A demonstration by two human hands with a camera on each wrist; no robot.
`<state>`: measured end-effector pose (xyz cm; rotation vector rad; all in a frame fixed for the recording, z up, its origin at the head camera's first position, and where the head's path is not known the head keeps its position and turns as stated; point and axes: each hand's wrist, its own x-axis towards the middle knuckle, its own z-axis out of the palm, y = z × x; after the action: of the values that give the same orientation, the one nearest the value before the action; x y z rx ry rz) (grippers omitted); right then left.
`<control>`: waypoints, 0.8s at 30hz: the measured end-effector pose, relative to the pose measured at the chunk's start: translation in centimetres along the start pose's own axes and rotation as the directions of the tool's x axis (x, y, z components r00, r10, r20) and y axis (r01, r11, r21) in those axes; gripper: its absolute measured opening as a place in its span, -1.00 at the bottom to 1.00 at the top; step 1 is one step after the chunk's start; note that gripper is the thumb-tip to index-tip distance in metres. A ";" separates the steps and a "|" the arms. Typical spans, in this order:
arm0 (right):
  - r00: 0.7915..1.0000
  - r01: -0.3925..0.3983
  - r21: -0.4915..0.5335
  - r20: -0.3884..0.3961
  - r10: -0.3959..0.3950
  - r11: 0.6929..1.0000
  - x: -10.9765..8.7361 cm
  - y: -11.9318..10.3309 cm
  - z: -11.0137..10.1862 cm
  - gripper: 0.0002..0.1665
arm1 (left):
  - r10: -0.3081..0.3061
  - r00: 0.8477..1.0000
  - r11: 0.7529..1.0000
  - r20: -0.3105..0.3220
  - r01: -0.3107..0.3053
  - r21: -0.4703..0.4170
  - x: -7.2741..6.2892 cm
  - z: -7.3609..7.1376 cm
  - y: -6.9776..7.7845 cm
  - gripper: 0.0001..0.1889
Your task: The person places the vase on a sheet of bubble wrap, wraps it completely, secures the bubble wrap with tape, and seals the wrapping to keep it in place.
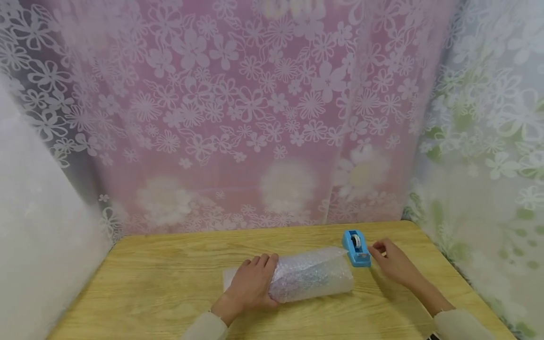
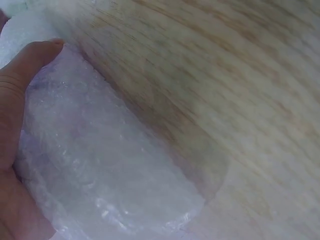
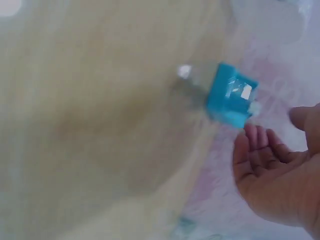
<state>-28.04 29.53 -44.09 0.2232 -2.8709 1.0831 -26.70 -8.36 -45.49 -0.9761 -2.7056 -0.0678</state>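
My left hand (image 1: 253,282) grips the left part of a bubble-wrapped bundle (image 1: 314,276), which lies on its side on the table. Its thumb shows on the wrap in the left wrist view, while the other fingers are mostly hidden there. Faint pink and blue colours show through the wrap, but what is inside cannot be made out. Just beyond the bundle's right end stands a blue tape dispenser (image 1: 361,259) with a roll of tape in it. My right hand (image 1: 393,262) is right beside the dispenser, fingers loosely bent, thumb apart, holding nothing visible.
The wood-grain table (image 1: 170,264) reaches back to a pink floral curtain (image 1: 255,118). Pale floral sheets hang at the left and right sides. A small dark object (image 1: 433,336) shows at the bottom edge near the right sleeve.
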 end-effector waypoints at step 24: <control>0.943 -0.331 0.424 0.170 0.285 0.843 0.3 2.5 2.3 -0.41 | -0.029 0.999 1.000 0.043 0.029 0.003 0.0 -0.3 0.2 -0.01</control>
<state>-28.76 29.81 -47.42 -0.1836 -2.7542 1.8433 -26.49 -8.30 -45.20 -0.9488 -2.7583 -0.0499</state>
